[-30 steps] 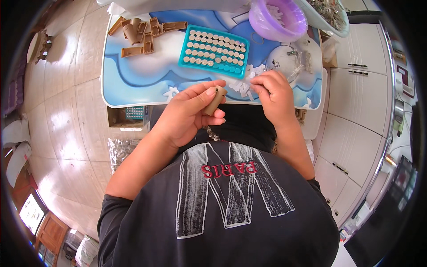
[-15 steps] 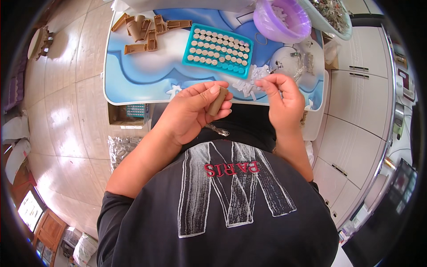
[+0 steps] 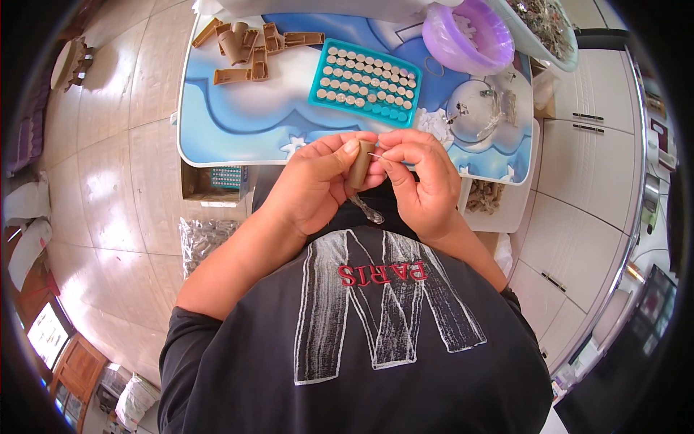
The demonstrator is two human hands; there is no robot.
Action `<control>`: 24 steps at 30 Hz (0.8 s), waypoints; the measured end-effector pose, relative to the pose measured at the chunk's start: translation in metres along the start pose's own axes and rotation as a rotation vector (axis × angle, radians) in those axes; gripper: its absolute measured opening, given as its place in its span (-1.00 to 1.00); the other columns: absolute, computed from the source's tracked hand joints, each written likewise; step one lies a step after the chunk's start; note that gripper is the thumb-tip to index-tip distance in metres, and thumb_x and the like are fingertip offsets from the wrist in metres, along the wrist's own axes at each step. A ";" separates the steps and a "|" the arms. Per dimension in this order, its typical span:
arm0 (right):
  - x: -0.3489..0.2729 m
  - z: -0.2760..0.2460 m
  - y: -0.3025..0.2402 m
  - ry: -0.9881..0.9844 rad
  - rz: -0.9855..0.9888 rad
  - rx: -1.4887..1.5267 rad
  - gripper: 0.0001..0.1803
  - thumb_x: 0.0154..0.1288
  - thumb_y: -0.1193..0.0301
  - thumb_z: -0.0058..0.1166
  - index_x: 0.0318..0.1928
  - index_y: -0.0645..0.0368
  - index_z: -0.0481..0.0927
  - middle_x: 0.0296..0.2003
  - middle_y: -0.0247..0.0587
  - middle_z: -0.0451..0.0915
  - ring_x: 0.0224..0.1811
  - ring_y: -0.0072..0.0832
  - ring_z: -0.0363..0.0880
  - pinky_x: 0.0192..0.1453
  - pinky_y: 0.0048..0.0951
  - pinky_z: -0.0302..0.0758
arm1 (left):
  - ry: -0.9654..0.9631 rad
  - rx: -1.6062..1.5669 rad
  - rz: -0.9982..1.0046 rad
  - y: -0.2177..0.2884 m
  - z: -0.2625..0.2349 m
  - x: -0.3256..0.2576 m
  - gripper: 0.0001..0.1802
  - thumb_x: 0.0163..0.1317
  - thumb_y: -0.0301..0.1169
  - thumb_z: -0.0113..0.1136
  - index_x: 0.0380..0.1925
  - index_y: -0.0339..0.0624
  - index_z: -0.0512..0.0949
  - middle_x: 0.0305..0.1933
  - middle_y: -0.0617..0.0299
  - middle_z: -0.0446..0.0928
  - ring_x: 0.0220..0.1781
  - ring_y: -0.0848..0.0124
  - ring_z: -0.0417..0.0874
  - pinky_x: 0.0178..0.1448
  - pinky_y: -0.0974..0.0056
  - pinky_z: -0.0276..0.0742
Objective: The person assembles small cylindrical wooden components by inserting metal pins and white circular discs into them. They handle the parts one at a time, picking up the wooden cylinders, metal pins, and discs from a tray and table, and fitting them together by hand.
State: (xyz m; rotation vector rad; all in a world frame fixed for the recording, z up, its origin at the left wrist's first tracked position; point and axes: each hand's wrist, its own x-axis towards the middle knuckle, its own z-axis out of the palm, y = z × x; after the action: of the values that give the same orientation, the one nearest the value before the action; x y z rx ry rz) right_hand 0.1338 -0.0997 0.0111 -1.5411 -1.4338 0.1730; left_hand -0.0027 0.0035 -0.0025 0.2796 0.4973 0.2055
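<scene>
A tan tube (image 3: 359, 163) was pinched upright in the left hand (image 3: 318, 184) — steadied, seemingly, for the right hand (image 3: 423, 181). A thin wire (image 3: 374, 155) was pinched there, its tip at the tube's top — above the blue table (image 3: 238, 126).

The person wears a dark grey short-sleeved T-shirt with a large white brushed letter print and small red lettering; forearms bare.

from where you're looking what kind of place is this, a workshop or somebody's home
Most likely a home used for small assembly piecework: tiled floor, white cabinets, and a low blue cartoon-print table holding a teal tray of small round parts and tan plastic pieces.
</scene>
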 end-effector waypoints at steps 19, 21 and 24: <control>0.001 0.004 0.001 0.048 -0.050 -0.039 -0.83 0.02 0.65 0.20 -0.34 0.26 0.52 -0.30 -0.08 0.59 -0.31 -0.25 0.60 -0.26 -0.38 0.53 | -0.067 0.070 0.015 0.000 0.004 -0.003 -0.61 0.40 -0.34 -0.13 0.11 -0.37 0.36 -0.05 0.15 0.53 0.03 0.39 0.56 0.25 0.23 0.40; 0.001 0.004 -0.001 0.068 -0.040 -0.039 -0.82 0.01 0.64 0.21 -0.34 0.26 0.51 -0.30 -0.08 0.59 -0.32 -0.24 0.60 -0.27 -0.37 0.53 | -0.119 0.043 -0.010 0.000 0.002 -0.004 -0.63 0.40 -0.34 -0.14 0.08 -0.36 0.38 -0.05 0.13 0.53 0.02 0.37 0.56 0.21 0.22 0.43; -0.002 0.005 0.003 0.041 -0.051 -0.037 -0.84 0.04 0.65 0.19 -0.34 0.27 0.51 -0.31 -0.07 0.58 -0.34 -0.24 0.59 -0.29 -0.38 0.53 | -0.028 0.037 0.029 -0.003 0.009 -0.004 -0.68 0.38 -0.31 -0.04 -0.01 -0.33 0.44 -0.19 0.23 0.54 -0.12 0.46 0.59 0.10 0.29 0.50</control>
State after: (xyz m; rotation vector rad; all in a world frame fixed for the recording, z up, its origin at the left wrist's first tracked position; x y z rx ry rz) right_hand 0.1326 -0.0981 0.0055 -1.5285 -1.4497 0.0845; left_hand -0.0011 -0.0024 0.0059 0.3252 0.4701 0.2210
